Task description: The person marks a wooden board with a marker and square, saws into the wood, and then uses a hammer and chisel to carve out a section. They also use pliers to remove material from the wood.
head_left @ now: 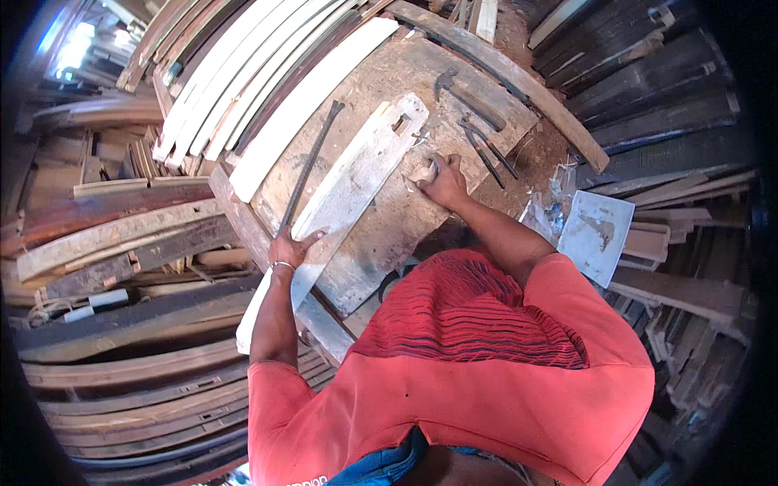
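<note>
A long whitewashed wooden plank (356, 182) lies slantwise across the worktable, with a cut slot near its far end. My left hand (293, 248) grips the plank's left edge, thumb spread over its top face. Just beyond those fingers runs a dark metal bar (312, 166) along the plank's left side. To the right of the plank, my right hand (446, 180) is closed low over the tabletop. A small pale piece shows at its fingers, but its kind is unclear. Farther off lie a claw hammer (470, 101) and pincers (486, 150) with dark handles.
The worn wooden worktable (381, 251) carries stacked pale boards (316, 97) along its left side. A long beam (519, 77) borders the far right. Timber stacks (154, 324) crowd the left, dark planks (648, 89) the right. A whitish square panel (597, 231) stands near my right elbow.
</note>
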Demonstrator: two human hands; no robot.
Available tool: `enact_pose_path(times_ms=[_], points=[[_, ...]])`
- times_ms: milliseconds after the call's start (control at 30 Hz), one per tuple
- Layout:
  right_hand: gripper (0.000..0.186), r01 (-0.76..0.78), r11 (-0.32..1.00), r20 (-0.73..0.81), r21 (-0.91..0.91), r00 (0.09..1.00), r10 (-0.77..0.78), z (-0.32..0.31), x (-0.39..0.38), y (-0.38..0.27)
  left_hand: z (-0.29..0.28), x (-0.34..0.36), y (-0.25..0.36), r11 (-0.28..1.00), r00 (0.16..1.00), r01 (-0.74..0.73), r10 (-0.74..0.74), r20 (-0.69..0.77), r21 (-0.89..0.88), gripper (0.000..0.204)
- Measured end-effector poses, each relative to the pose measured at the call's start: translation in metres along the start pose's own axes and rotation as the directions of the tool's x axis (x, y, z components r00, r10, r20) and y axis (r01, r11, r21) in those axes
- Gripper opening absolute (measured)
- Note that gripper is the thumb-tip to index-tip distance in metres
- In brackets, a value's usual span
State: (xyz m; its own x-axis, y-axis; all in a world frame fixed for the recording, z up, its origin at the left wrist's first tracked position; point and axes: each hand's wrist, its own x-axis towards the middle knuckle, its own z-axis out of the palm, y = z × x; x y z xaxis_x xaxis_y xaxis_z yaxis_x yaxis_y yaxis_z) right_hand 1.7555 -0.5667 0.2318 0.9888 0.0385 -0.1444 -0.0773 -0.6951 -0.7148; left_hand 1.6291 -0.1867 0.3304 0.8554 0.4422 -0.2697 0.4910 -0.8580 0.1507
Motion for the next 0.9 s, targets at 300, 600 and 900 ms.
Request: enact_pose_path(times_ms=[300,600,900], points=[[0.071,0.025,0.892,0.238,0.451,0.960,-0.147,-0.005,-0.034,0.028,0.025,0.008,-0.022,0.940,0.973,-0.146,0.193,0.125,-0.310,0.082],[0.072,-0.103,0.920,-0.128,-0.379,0.990,0.058,-0.084,-0.015,0.122,0.060,-0.020,-0.010,0.841,0.903,0.041,0.200,0.380,-0.540,0.067],[0.069,0.002,0.832,0.137,-0.555,0.987,0.089,-0.100,0.018,0.088,0.110,0.004,-0.024,0.891,0.917,-0.011,0.189,0.350,-0.453,0.072]])
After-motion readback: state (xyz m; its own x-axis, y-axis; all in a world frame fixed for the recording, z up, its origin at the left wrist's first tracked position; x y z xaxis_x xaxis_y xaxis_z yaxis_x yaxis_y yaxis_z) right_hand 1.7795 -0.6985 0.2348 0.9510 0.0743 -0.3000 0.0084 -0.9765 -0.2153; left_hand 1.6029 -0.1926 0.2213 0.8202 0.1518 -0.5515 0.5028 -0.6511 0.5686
